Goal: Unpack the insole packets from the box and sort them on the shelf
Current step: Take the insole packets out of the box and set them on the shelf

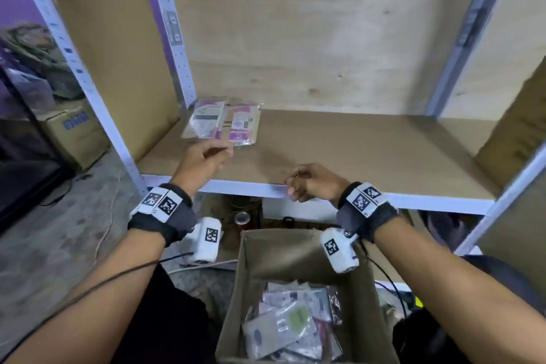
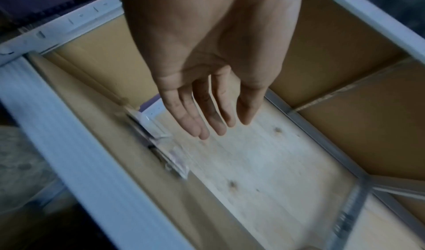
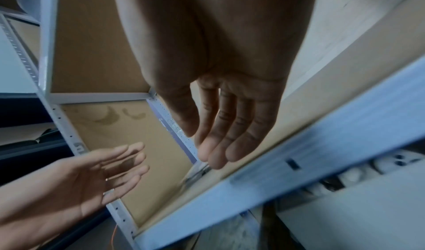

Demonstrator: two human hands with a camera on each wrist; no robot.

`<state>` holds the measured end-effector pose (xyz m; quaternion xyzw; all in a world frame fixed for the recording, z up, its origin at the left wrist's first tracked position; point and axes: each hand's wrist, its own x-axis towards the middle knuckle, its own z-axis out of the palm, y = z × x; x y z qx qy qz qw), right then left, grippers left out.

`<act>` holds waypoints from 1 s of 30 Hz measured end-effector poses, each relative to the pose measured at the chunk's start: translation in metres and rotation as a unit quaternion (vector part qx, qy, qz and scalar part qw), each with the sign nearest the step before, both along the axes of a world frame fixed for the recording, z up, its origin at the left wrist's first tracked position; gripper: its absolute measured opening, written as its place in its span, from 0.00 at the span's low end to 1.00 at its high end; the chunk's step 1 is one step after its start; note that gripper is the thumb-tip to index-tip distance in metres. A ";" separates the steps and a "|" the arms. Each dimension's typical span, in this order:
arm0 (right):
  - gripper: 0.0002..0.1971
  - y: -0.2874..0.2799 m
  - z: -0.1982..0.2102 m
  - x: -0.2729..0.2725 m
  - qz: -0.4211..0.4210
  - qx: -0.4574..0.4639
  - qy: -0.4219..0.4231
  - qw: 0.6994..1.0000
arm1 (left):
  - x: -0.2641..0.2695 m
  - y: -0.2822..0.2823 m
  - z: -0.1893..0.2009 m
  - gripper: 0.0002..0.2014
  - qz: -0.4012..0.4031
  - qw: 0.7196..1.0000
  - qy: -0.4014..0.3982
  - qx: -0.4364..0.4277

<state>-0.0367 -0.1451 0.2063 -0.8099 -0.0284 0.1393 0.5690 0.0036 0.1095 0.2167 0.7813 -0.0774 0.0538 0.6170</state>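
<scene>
- the left hand (image 1: pixel 204 158) was empty with loose fingers (image 2: pixel 195 119), just before two insole packets (image 1: pixel 224 122) lying on the shelf (image 1: pixel 354 145).
- the right hand (image 1: pixel 313 183) was empty and relaxed above the shelf edge.
- the packet writing was too blurred to read.
- more packets (image 1: pixel 292 325) lay in the box (image 1: pixel 236 289) below the hands.

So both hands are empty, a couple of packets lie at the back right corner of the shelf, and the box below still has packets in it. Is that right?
Nearly. The head view shows the packets on the shelf at the back left corner, not the right. The rest holds: the left hand and right hand hold nothing, and the box still has packets in it.
</scene>
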 end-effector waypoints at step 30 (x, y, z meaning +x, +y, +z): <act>0.07 -0.047 -0.237 -0.028 0.013 -0.211 0.164 0.964 | -0.045 -0.106 -0.269 0.10 -0.073 0.913 0.353 0.192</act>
